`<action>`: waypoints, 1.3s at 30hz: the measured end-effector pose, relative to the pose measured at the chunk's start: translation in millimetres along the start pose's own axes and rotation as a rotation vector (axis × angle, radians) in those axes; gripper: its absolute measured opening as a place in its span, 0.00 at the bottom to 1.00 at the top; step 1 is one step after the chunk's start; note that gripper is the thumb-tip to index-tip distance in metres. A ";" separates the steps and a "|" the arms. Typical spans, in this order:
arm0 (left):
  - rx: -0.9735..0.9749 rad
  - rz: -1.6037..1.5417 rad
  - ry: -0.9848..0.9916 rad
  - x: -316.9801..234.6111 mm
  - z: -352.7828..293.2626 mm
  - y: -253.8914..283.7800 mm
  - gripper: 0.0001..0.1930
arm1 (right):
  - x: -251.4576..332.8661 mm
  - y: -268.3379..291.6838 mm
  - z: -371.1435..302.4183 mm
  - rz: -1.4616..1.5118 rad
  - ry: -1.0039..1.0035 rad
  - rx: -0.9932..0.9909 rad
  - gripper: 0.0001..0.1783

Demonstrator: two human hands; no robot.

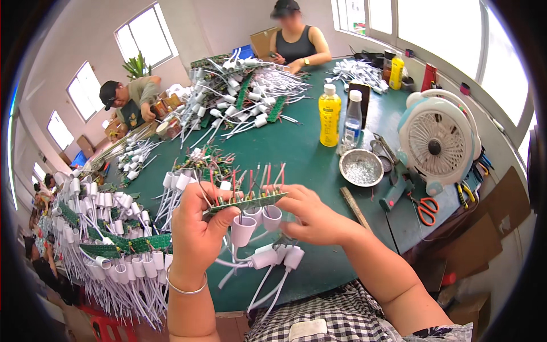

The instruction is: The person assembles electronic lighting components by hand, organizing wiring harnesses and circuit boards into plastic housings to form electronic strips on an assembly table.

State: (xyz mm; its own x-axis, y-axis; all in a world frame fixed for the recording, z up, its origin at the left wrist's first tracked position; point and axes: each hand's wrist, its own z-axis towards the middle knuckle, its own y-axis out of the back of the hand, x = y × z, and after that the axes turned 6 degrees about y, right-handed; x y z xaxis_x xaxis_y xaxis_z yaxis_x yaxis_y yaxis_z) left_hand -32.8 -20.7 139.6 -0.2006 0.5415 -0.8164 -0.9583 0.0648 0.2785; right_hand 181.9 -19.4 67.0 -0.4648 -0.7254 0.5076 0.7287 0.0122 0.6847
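Between my two hands is a narrow green circuit board (248,203), held level above the table. Thin red and dark wires (268,175) stand up from its top side. My left hand (196,219) pinches its left end between thumb and fingers. The fingers of my right hand (310,212) close on its right end. White plastic sleeves hang under the board, one of them an open-ended white sleeve (243,231). Below, more white sleeves with white cables (279,256) lie on the table near my lap.
Left of me, strips of boards with white sleeves (122,268) overhang the table edge. A large heap of the same parts (239,91) lies farther back. On the right are a yellow bottle (329,117), metal bowl (361,167), fan (436,142) and scissors (426,211). Two people work beyond.
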 end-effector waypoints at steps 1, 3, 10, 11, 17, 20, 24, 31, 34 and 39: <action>0.023 0.078 -0.043 -3.3 3.1 2.6 0.14 | -2.6 4.6 8.4 0.004 0.013 0.004 0.24; 0.037 0.165 -0.076 2.1 1.0 9.8 0.14 | -4.9 5.5 20.0 0.048 -0.041 0.127 0.29; 0.088 -0.451 0.137 26.3 -10.6 16.4 0.13 | 11.8 -3.6 38.3 0.950 -0.179 -0.035 0.24; 0.080 -0.450 0.134 25.6 -11.0 18.0 0.13 | 12.9 -3.1 42.1 0.993 -0.160 -0.028 0.21; 0.183 -0.687 0.343 29.6 -18.7 2.1 0.17 | 21.6 7.8 52.1 0.803 -0.299 0.162 0.13; 0.028 -0.605 0.442 45.7 -18.2 -5.6 0.17 | 10.9 -21.2 62.3 0.677 -0.394 -0.046 0.10; -0.046 -0.654 0.447 47.3 -17.1 -10.5 0.16 | 8.7 -30.3 62.5 0.482 -0.412 -0.105 0.10; 0.028 -0.677 0.430 55.4 -21.9 -3.1 0.19 | 29.5 2.8 61.5 0.852 -0.476 0.124 0.17; -0.005 -0.636 0.343 44.8 -22.8 -10.5 0.20 | 26.8 3.8 62.3 0.848 -0.523 0.136 0.15; -0.013 -0.737 0.424 53.8 -14.8 -11.4 0.16 | 32.5 -1.7 69.7 0.744 -0.460 0.070 0.13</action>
State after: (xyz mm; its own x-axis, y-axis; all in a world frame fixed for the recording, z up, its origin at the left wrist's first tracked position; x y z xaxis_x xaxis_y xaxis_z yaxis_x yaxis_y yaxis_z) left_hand -35.7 -4.7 85.0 0.4185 0.0049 -0.9082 -0.8759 0.2666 -0.4022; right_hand 130.5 5.0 118.8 -0.0490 -0.1631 0.9854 0.8980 0.4247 0.1149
